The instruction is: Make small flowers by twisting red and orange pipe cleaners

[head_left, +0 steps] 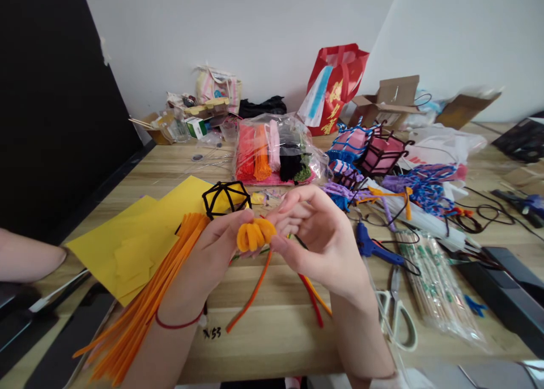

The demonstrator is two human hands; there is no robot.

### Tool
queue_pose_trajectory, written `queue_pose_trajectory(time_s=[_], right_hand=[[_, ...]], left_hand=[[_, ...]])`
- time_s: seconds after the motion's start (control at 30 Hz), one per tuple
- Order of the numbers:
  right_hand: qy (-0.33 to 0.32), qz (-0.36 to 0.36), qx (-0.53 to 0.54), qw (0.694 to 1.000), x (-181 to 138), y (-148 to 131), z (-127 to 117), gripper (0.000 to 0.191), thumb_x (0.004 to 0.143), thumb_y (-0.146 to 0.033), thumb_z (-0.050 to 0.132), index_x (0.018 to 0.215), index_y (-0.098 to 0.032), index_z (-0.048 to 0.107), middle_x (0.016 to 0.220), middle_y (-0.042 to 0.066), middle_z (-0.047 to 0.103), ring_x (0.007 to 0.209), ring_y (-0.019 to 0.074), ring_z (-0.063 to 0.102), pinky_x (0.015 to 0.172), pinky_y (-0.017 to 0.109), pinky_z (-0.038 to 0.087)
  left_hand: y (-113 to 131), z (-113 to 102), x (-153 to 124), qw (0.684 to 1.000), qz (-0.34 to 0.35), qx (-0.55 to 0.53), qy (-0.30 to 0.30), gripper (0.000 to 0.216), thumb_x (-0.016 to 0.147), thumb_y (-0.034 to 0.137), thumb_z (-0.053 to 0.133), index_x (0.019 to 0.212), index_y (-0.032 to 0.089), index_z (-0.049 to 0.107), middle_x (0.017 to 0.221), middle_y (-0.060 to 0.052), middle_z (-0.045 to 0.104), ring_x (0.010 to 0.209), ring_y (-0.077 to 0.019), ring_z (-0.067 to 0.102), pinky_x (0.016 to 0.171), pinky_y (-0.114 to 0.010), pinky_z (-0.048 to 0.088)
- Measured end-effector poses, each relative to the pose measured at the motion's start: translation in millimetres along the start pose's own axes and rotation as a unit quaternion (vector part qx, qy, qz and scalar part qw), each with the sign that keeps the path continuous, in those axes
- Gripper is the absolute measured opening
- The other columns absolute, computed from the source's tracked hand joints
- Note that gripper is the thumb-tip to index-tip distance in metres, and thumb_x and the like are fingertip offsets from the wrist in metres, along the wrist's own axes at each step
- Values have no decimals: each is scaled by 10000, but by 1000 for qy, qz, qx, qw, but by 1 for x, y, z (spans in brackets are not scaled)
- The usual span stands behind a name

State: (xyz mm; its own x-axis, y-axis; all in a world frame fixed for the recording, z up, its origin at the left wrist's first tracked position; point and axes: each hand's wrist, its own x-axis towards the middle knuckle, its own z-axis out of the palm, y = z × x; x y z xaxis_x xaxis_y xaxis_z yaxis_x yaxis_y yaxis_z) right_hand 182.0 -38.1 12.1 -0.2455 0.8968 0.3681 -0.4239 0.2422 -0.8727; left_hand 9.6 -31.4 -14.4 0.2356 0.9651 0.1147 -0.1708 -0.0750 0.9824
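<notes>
A small orange pumpkin shape of bent pipe cleaner loops point(255, 235) is held up over the table between my hands. My left hand point(212, 253) pinches its left side with thumb and fingers. On its right edge presses the thumb of my right hand point(323, 242), whose other fingers curve behind and above. Under my hands, an orange pipe cleaner point(255, 295) and a red one point(313, 304) lie on the wood. A bundle of orange pipe cleaners point(148, 298) runs beneath my left forearm. Just behind stands a black wire-like frame with yellow panels point(227, 199).
Yellow sheets point(136, 236) lie left, near a person's arm point(29, 256). A bag of coloured pipe cleaners point(276, 151) sits behind. At right are a blue glue gun point(376, 247), scissors point(397, 310), wooden sticks point(437, 287) and pink lanterns point(382, 154). A red bag point(338, 89) stands farther back.
</notes>
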Motion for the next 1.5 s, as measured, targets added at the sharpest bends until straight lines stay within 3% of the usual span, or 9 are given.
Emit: queue_pose_trajectory(time_s=[0.2,0.4,0.6,0.73,0.9,1.07,1.23,1.43,1.5], right_hand=[[7,-7,-15,1000,0,1,1,359,738,-115,878,948,-246,619,829,-24,727,636,72,610,598,170,542],[9,-3,-39,999,0,-2,2,346,761,-185,886,949,-256,604,806,-23,720,639,96,635,594,206,553],[13,2,-41,999,0,-1,3,459,674,-161,955,959,-262,610,856,-28,705,667,107,633,592,222,549],[17,-12,-67,998,-1,3,5,510,665,-148,966,1030,-259,626,962,-10,706,778,122,665,672,228,582],[0,-76,-143,987,-3,7,7,423,797,-177,879,1144,-262,653,1134,44,723,869,152,690,801,292,629],[2,-165,-236,958,-2,10,6,337,851,-80,745,1131,-266,721,1085,50,738,964,191,702,836,320,630],[10,-212,-263,941,-1,11,4,322,827,-29,683,1047,-257,736,997,37,762,934,190,714,788,313,622],[33,-178,-237,955,-2,7,0,302,808,-28,675,994,-258,735,977,30,772,896,185,718,760,303,617],[30,-153,-215,964,-1,5,-1,284,812,-31,687,984,-251,739,974,30,769,875,173,713,749,287,613]], left_hand=[[0,-1,0,999,21,30,4,591,852,766,695,672,207,633,618,10,511,538,-120,458,459,-253,399],[-3,-4,-1,993,85,77,-2,531,977,659,614,707,203,640,632,4,521,531,-120,473,432,-255,383],[-4,-4,-2,972,166,166,22,516,1063,576,503,723,208,628,635,-2,550,544,-140,524,462,-268,441],[-3,2,-6,934,263,230,79,436,1118,384,455,742,212,593,649,16,529,563,-121,505,503,-261,425],[-2,3,-6,861,384,302,142,314,1089,271,510,787,214,576,726,11,579,685,-137,546,644,-299,422],[0,4,-6,803,431,380,160,264,1080,204,494,826,217,567,749,6,590,714,-152,560,694,-322,436],[0,1,-6,801,447,379,122,285,1103,253,443,858,220,584,753,-5,598,722,-168,590,708,-328,489],[8,-13,0,780,463,415,73,327,1034,558,587,967,241,631,945,-49,734,844,-201,688,747,-346,558],[12,-16,1,777,463,418,80,315,1014,570,621,995,257,657,939,-29,747,832,-192,710,724,-329,569]])
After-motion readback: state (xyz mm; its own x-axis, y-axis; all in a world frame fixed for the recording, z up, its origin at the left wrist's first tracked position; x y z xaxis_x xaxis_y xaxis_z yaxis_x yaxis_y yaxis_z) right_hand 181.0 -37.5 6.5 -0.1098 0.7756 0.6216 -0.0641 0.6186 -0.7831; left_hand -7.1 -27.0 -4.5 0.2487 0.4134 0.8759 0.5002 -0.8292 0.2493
